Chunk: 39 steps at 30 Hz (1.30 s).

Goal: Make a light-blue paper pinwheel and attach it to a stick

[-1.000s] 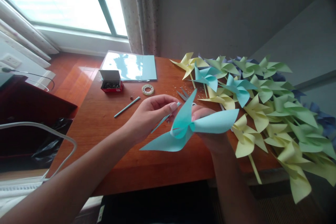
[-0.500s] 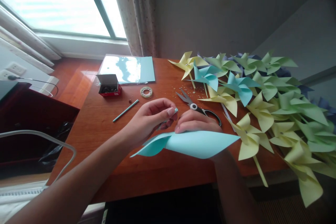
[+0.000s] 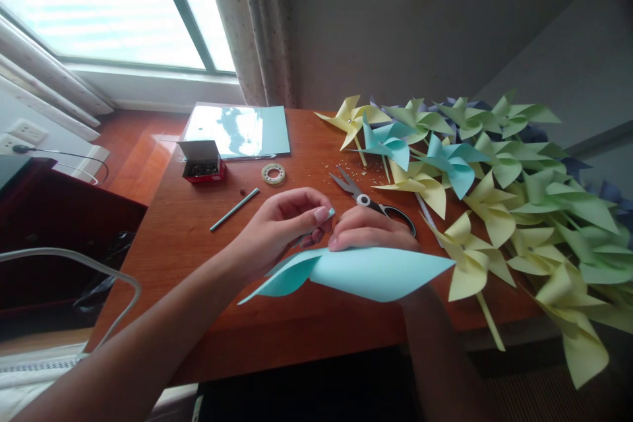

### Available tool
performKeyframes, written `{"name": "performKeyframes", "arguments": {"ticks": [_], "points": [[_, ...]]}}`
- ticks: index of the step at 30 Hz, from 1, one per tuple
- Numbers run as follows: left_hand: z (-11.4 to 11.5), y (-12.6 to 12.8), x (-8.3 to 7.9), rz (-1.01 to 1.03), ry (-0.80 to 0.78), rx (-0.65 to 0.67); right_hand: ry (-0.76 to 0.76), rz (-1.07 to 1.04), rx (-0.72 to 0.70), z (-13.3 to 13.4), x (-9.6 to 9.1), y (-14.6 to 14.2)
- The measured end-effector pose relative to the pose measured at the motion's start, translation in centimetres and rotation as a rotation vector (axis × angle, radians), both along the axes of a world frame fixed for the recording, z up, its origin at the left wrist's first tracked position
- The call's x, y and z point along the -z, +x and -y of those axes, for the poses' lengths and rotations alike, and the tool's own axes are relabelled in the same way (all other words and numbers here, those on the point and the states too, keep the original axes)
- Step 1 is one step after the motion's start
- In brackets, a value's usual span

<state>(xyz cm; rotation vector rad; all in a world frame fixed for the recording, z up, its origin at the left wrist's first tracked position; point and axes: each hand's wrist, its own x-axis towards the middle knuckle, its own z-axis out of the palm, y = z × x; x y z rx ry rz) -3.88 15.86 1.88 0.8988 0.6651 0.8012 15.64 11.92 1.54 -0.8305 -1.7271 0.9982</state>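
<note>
A light blue paper pinwheel (image 3: 366, 271) lies nearly flat above the front of the wooden table (image 3: 306, 323), its blades toward me. My right hand (image 3: 368, 231) rests on its far side with curled fingers gripping it. My left hand (image 3: 281, 221) pinches the tip of a thin light blue paper stick (image 3: 330, 212) right at the pinwheel's centre, the fingertips of both hands almost touching.
Scissors (image 3: 368, 201) lie just behind my hands. A pile of yellow, green and blue pinwheels (image 3: 499, 184) fills the right side. A second blue stick (image 3: 235, 209), a tape roll (image 3: 273, 173), a small red box (image 3: 202, 161) and blue paper sheets (image 3: 237, 130) sit at the back left.
The pinwheel was tipped up facing me; it has turned down to lie nearly flat. The scissors came into sight behind it. My left hand kept its pinch on the stick.
</note>
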Motion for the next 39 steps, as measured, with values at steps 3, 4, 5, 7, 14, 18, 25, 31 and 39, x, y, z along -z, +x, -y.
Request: {"name": "performKeyframes", "arguments": {"ticks": [3,4,5,7,14,18,25,31,39], "points": [[0.0,-0.1,0.2,-0.015,-0.012,-0.005,0.009,0.026,0.005,0.0,0.3,0.0],[0.0,-0.2,0.2,-0.02,-0.012,-0.005,0.015,0.029,0.005,-0.1,0.5,0.0],[-0.1,-0.2,0.3,-0.027,-0.01,-0.002,0.018,0.032,0.003,-0.1,0.5,0.0],[-0.2,-0.3,0.3,-0.051,0.003,0.0,0.016,0.031,0.002,-0.1,0.7,0.0],[-0.3,-0.3,-0.3,-0.173,0.05,-0.043,-0.06,0.0,0.014,-0.2,0.4,-0.1],[-0.2,-0.2,-0.4,-0.208,0.077,-0.063,-0.056,0.013,0.011,-0.3,0.3,-0.2],[-0.5,-0.3,-0.5,-0.225,0.102,-0.127,-0.062,0.063,0.016,-0.1,0.0,-0.3],[-0.6,-0.4,-0.7,-0.249,0.106,-0.134,-0.048,0.07,-0.004,-0.1,0.0,-0.3],[-0.5,-0.5,-0.4,-0.188,0.095,-0.054,-0.021,0.061,-0.01,-0.2,0.1,-0.3]]}}
